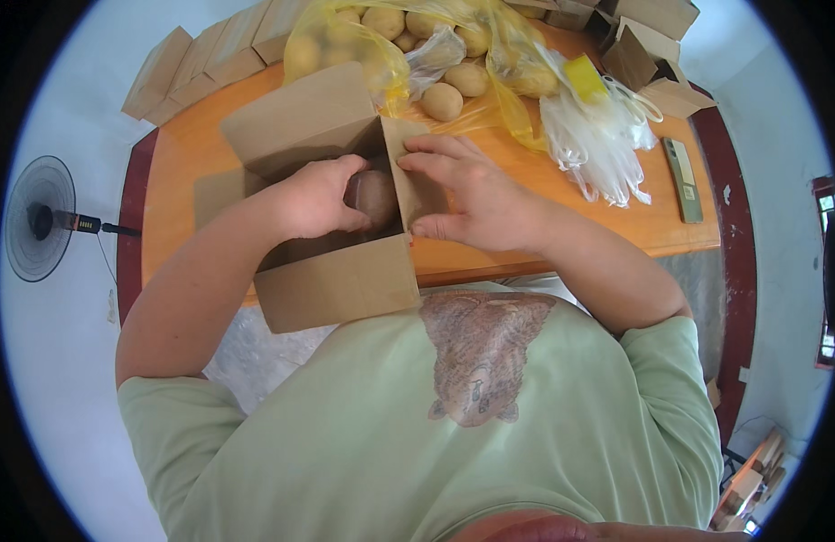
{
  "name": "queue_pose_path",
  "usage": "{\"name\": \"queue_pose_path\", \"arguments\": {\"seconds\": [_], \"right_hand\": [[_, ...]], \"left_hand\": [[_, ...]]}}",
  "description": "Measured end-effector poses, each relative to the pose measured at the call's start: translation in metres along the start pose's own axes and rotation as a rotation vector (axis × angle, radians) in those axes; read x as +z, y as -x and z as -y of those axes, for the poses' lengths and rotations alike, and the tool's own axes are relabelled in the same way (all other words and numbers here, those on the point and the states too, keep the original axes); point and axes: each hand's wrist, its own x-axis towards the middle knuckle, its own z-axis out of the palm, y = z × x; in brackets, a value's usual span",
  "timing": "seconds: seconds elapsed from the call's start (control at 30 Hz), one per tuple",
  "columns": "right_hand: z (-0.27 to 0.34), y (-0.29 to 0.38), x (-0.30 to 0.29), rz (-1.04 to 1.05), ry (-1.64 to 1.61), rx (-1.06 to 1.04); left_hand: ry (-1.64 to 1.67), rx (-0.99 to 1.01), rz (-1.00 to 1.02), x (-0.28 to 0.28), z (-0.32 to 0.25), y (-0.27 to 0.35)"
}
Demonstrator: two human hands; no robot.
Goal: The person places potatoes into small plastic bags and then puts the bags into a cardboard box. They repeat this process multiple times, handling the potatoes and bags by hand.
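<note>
An open cardboard box (339, 281) stands on the wooden table with its flaps folded out. Inside it my left hand (319, 196) has its thumb and fingers around a round brownish fruit or vegetable (375, 196), which seems to be wrapped in clear plastic. The lower part of that hand's grip is hidden in the box. My right hand (468, 193) rests at the box's right flap, fingers spread, fingertips touching the cardboard. Behind the box, a yellow plastic bag (512, 115) lies open around several round yellowish fruits or potatoes (442, 101), two of them near its front.
White plastic bags (594, 146) and a yellow-green packet (584, 79) lie at the right, beside a phone (682, 179). Closed cardboard boxes (214, 54) line the table's back left edge. Open boxes (631, 57) stand back right. A fan (41, 218) is left of the table.
</note>
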Motion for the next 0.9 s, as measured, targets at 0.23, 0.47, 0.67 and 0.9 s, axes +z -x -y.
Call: {"name": "queue_pose_path", "arguments": {"seconds": [0.23,0.47,0.67,0.9], "right_hand": [[0.001,0.0,0.002,0.032,0.026,0.017],[0.002,0.002,0.004,0.021,0.021,0.036],[0.001,0.003,0.006,0.002,0.001,0.038],[0.003,0.002,0.008,-0.015,-0.016,0.061]], "left_hand": [[-0.026,-0.036,-0.023,0.0,-0.005,0.001],[-0.09,-0.02,-0.219,0.003,-0.007,0.014],[-0.103,0.0,-0.207,0.007,-0.013,0.015],[-0.043,0.066,-0.182,0.012,-0.003,0.006]]}}
